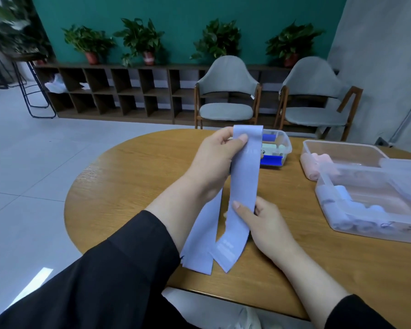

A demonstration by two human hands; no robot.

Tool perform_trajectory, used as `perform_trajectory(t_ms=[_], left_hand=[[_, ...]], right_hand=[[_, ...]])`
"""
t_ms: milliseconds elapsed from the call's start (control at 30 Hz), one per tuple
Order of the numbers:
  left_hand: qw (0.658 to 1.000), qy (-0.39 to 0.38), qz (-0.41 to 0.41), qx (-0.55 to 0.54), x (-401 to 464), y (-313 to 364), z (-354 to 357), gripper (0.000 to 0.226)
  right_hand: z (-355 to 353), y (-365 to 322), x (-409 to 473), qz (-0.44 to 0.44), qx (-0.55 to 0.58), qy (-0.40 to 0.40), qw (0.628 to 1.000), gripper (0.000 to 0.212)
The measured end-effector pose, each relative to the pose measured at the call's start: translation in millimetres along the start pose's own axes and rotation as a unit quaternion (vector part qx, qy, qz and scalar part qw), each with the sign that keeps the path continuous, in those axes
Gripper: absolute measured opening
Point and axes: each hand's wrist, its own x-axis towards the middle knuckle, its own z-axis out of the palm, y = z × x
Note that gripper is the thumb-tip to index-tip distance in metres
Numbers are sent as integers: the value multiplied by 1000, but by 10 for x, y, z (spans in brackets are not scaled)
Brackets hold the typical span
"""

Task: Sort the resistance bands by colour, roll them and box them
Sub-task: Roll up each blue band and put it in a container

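Presently, left hand [215,155] pinches the lavender band [243,176] at its 12 o'clock fold; right hand [259,219] grips it lower, above the table [128,186]. Step: straightening. Next, rolling, then the box [375,224] at 3 o'clock.

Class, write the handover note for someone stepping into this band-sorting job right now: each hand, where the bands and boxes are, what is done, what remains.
Left hand: pinches the top fold of the lilac resistance band, held upright over the table.
Right hand: grips the same band lower down; its loose ends trail on the table.
Near clear box: holds rolled lilac bands.
Far clear box: rolled pink bands at its left end.
Small tub behind the hands: blue rolls.
Done: several bands rolled and boxed.
Left: roll this band, then box it with the lilac ones.
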Motion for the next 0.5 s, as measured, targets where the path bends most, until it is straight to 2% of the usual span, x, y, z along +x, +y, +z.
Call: perform_trajectory(t_ms=[133, 233, 300, 367, 433, 500], left_hand=[[999, 6, 5, -40, 71, 147, 279, 26], [999, 16, -9, -35, 248, 103, 458, 24], [995, 39, -32, 80, 421, -96, 515, 28], [963, 65, -74, 250, 457, -375, 519, 41], [925, 62, -66, 370, 333, -667, 471, 42], [899, 17, -14, 437, 91, -910, 417, 30]], right_hand=[[-296, -186, -207, -9, 22, 62, 998, 27], [-540, -300, -248, 1, 13, 68, 998, 24], [-664, -245, -260, 11, -71, 50, 996, 17], [-768, -58, -301, 15, -211, 54, 976, 11], [-864, 174, -387, 21, -342, 67, 937, 36], [-928, 295, -485, 24, -373, 85, 924, 56]])
